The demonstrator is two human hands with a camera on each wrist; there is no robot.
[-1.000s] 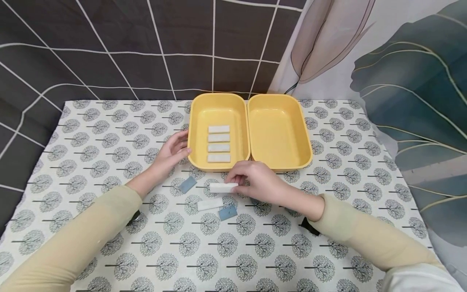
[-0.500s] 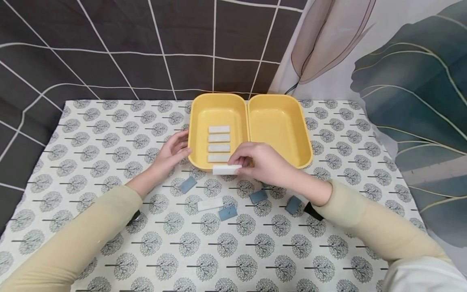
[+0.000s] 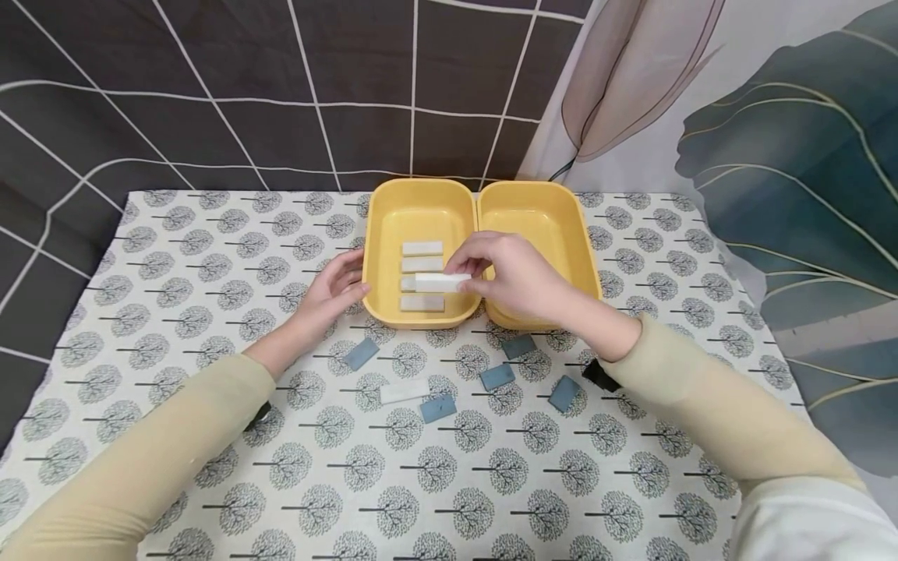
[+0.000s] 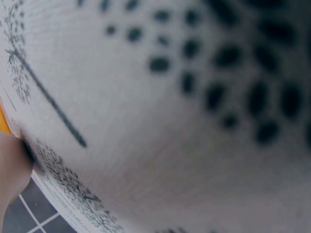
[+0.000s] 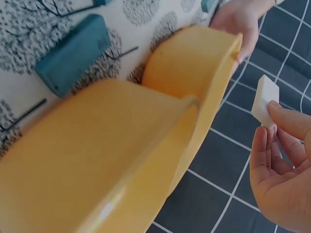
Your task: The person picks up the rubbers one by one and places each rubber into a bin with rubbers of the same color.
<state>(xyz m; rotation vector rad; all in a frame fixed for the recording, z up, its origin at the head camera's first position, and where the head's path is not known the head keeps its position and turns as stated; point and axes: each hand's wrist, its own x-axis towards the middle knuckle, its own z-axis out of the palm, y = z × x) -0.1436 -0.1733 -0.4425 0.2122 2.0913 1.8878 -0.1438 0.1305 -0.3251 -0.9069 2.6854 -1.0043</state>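
White block [image 3: 436,283] pinched between thumb and fingertips of right hand [image 3: 515,276], grip closed on one end; held raised over left yellow tray [image 3: 384,230]. Four tray blocks [image 3: 422,302], also white, laid in a row inside, one partly hidden. Tray's outer side touched by left hand [image 3: 328,290], fingers relaxed, nothing gripped. Right yellow tray [image 3: 529,226] set alongside. Five blue blocks [image 3: 498,377], one loose white block [image 3: 404,391] scattered in front on tree-print cloth [image 3: 281,499].
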